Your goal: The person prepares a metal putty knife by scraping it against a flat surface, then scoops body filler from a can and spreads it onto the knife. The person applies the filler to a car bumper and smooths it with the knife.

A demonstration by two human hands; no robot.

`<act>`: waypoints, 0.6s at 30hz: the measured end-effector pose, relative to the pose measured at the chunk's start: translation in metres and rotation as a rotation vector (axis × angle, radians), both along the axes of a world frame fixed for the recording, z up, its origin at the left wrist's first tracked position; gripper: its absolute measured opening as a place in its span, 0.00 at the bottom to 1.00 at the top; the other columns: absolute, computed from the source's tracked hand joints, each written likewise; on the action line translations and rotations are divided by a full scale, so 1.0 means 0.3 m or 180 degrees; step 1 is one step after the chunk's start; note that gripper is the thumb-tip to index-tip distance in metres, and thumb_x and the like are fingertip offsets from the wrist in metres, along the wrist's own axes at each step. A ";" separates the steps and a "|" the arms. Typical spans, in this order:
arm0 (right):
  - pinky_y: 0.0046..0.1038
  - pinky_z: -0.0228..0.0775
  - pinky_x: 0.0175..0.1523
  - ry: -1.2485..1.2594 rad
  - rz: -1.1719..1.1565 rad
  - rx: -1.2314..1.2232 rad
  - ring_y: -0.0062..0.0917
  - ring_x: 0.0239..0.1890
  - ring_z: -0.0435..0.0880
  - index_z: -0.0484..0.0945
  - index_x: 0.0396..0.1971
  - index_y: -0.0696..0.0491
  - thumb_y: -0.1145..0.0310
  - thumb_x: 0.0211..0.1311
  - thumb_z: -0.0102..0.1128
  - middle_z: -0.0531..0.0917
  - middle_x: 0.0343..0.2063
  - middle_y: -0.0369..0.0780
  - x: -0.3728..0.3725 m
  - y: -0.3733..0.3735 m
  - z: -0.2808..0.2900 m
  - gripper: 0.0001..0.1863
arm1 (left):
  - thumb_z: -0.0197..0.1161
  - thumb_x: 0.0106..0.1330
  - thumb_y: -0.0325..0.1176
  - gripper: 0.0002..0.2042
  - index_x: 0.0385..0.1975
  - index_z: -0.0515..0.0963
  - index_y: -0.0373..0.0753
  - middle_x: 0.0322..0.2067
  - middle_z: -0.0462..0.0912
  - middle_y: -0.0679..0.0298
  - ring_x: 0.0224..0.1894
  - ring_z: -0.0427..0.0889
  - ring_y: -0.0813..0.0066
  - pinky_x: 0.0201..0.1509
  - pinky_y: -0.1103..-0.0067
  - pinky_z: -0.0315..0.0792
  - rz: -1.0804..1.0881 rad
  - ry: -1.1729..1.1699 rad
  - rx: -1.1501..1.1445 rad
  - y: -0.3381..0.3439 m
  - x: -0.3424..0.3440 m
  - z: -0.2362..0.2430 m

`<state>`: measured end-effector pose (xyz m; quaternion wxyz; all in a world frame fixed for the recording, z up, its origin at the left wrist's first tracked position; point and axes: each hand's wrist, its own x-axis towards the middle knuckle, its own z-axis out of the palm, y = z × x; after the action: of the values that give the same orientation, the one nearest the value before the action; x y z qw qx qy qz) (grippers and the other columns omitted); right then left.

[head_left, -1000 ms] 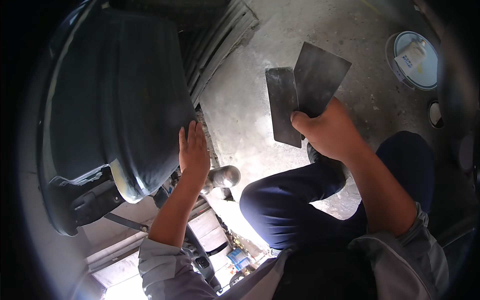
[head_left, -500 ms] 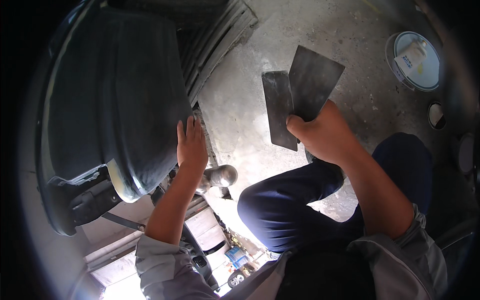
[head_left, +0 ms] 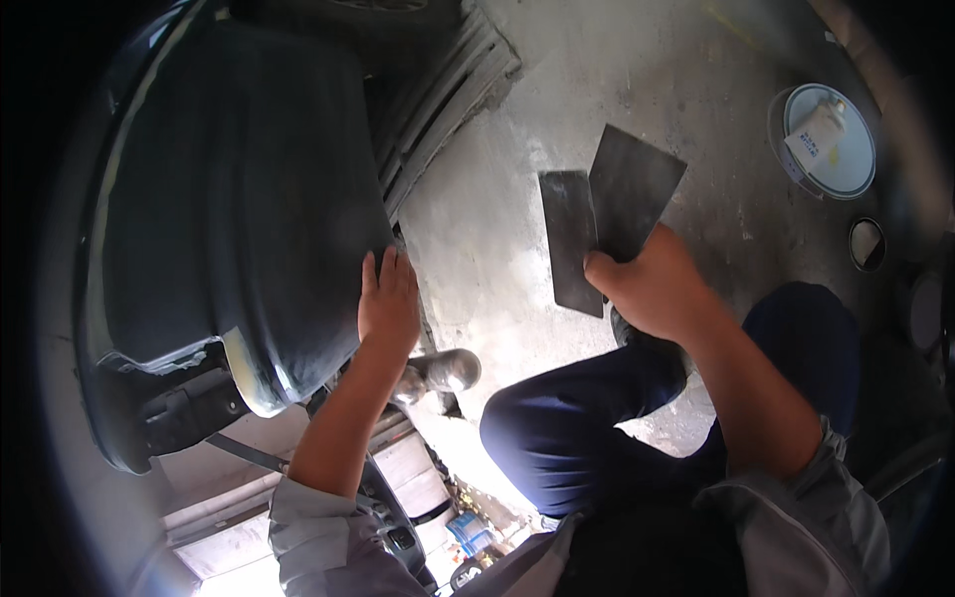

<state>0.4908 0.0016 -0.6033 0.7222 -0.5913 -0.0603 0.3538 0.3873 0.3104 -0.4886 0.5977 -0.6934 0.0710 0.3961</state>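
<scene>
Hands both busy. My left hand (head_left: 388, 303), centre-left of the frame, lies flat on the edge of a big dark curved car panel (head_left: 229, 199) that fills the upper left; its fingers (head_left: 383, 271) are straight and pressed together against the surface. My right hand (head_left: 652, 289), right of centre, pinches two dark flat sheets (head_left: 607, 214), fanned and overlapping, thumb over their lower edge; the sheets stick up toward the upper middle of the frame, above the grey concrete floor (head_left: 487, 229). My blue trouser knee (head_left: 567, 438) is bent below them. At upper right I note a round white tub (head_left: 846, 164) with a small white bottle (head_left: 818, 131) lying on it.
</scene>
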 end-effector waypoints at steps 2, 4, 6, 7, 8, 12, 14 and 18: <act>0.33 0.75 0.32 0.0081 0.0071 0.0031 0.33 0.24 0.84 0.73 0.37 0.64 0.71 0.52 0.55 0.82 0.22 0.48 0.003 0.007 -0.005 0.14 | 0.47 0.70 0.45 0.27 0.66 0.63 0.40 0.70 0.57 0.64 0.74 0.46 0.62 0.75 0.54 0.34 -0.0078 0.0112 -0.0022 -0.013 -0.012 0.020; 0.33 0.75 0.33 0.0136 0.0107 0.0075 0.34 0.24 0.84 0.73 0.37 0.64 0.71 0.52 0.55 0.82 0.22 0.48 0.006 0.008 -0.007 0.14 | 0.47 0.70 0.45 0.26 0.66 0.63 0.41 0.70 0.58 0.64 0.74 0.46 0.62 0.75 0.54 0.34 -0.0137 0.0147 -0.0049 -0.017 -0.013 0.027; 0.34 0.75 0.33 0.0161 0.0132 0.0149 0.34 0.24 0.84 0.73 0.37 0.64 0.71 0.52 0.55 0.82 0.22 0.49 0.010 0.008 -0.005 0.14 | 0.48 0.70 0.44 0.26 0.66 0.64 0.40 0.69 0.60 0.64 0.74 0.47 0.62 0.75 0.54 0.33 -0.0183 0.0165 -0.0080 -0.017 -0.025 0.033; 0.34 0.75 0.33 0.0188 0.0159 0.0132 0.35 0.25 0.84 0.73 0.38 0.64 0.71 0.52 0.55 0.82 0.22 0.49 0.013 0.008 -0.004 0.15 | 0.48 0.70 0.45 0.27 0.66 0.64 0.40 0.69 0.59 0.64 0.74 0.47 0.62 0.76 0.54 0.33 -0.0156 0.0151 -0.0118 -0.015 -0.021 0.035; 0.34 0.75 0.33 0.0208 0.0188 0.0112 0.35 0.25 0.84 0.73 0.38 0.64 0.71 0.52 0.55 0.82 0.23 0.49 0.016 0.007 -0.002 0.15 | 0.48 0.70 0.45 0.27 0.66 0.63 0.40 0.69 0.59 0.64 0.74 0.46 0.62 0.76 0.54 0.32 -0.0128 0.0131 -0.0159 -0.014 -0.017 0.036; 0.34 0.75 0.33 0.0283 0.0296 -0.0018 0.36 0.25 0.85 0.74 0.38 0.65 0.70 0.52 0.55 0.82 0.23 0.50 0.018 0.001 0.004 0.15 | 0.49 0.69 0.48 0.29 0.67 0.61 0.39 0.70 0.57 0.63 0.75 0.44 0.63 0.76 0.55 0.31 -0.0140 0.0054 -0.0314 0.046 0.038 0.003; 0.34 0.76 0.34 0.0216 0.0257 0.0005 0.37 0.26 0.85 0.74 0.38 0.65 0.69 0.53 0.56 0.82 0.24 0.50 0.003 0.007 -0.008 0.16 | 0.47 0.70 0.51 0.31 0.68 0.59 0.40 0.71 0.54 0.62 0.75 0.42 0.63 0.76 0.55 0.30 -0.0085 0.0192 0.0017 0.055 0.076 -0.032; 0.34 0.76 0.37 0.0088 0.0166 0.0001 0.37 0.29 0.85 0.74 0.38 0.64 0.68 0.53 0.56 0.82 0.26 0.50 -0.004 0.003 -0.039 0.16 | 0.42 0.71 0.55 0.33 0.70 0.55 0.40 0.73 0.49 0.60 0.76 0.39 0.62 0.75 0.54 0.29 0.0044 0.0337 0.0562 0.086 0.143 -0.126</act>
<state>0.4896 0.0024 -0.6151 0.7136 -0.5844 -0.0659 0.3807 0.4304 0.3362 -0.5263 0.6491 -0.6166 0.0626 0.4410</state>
